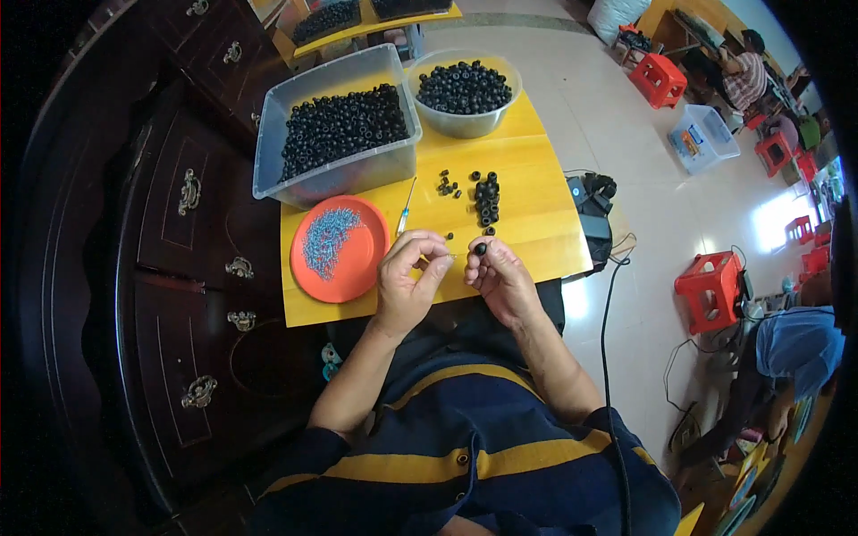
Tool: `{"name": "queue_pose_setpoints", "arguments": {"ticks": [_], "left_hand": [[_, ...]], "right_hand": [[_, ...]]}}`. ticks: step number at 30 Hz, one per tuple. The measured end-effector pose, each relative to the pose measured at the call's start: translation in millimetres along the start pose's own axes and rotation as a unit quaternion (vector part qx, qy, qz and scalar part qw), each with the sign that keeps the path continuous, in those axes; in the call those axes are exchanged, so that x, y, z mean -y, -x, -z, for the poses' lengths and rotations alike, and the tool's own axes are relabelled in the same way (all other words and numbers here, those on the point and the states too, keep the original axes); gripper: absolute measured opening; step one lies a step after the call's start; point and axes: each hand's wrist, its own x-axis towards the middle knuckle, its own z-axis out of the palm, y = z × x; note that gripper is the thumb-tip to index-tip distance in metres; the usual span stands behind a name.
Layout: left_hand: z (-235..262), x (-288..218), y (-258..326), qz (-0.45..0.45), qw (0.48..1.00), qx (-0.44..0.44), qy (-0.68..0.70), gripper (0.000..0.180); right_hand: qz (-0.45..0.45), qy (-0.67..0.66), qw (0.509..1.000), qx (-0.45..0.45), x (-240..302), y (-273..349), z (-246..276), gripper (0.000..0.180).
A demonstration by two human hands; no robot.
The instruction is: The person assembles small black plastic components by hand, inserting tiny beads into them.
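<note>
Part (481, 249), pinched in the right hand (508, 284) near the front edge of the worktop (536, 196) while the left hand (404, 281) is closed at the fingertips, contents unclear, could be dropped should the grip slip.

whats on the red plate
On the plate lies a loose heap of small, thin blue-grey pieces, mostly toward its upper left. The heap covers the plate's surface beneath it, so anything under there can't be seen.
</note>
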Motion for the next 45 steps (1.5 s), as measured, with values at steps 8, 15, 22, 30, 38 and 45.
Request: {"name": "queue_pose_setpoints", "arguments": {"ticks": [8, 15, 22, 30, 38, 45], "left_hand": [[-8, 2, 4, 0.036, 0.997, 0.027, 0.065, 0.008], [-14, -2, 2, 0.037, 0.997, 0.036, 0.055, 0.008], [-16, 0, -1, 0.031, 0.997, 0.044, 0.052, 0.005], [-23, -1, 11, -0.144, 0.973, 0.041, -0.177, 0.026], [-7, 34, 1, 0.06, 0.99, 0.013, -0.128, 0.04], [-23, 62, -9, 0.005, 0.962, 0.087, -0.258, 0.035]], "right_hand": [[-0.023, -0.048, 0.998, 0.017, -1, 5, 0, 0.026], [-0.019, -0.064, 0.997, 0.033, -2, 9, 3, 0.025], [-0.015, -0.021, 0.999, 0.03, -2, 5, 5, 0.024], [-0.016, -0.063, 0.997, 0.032, -12, 7, 13, 0.025], [0.0, -0.058, 0.998, 0.003, -8, 4, 33, 0.023], [0.0, -0.081, 0.997, -0.016, -5, 2, 35, 0.027]]}}
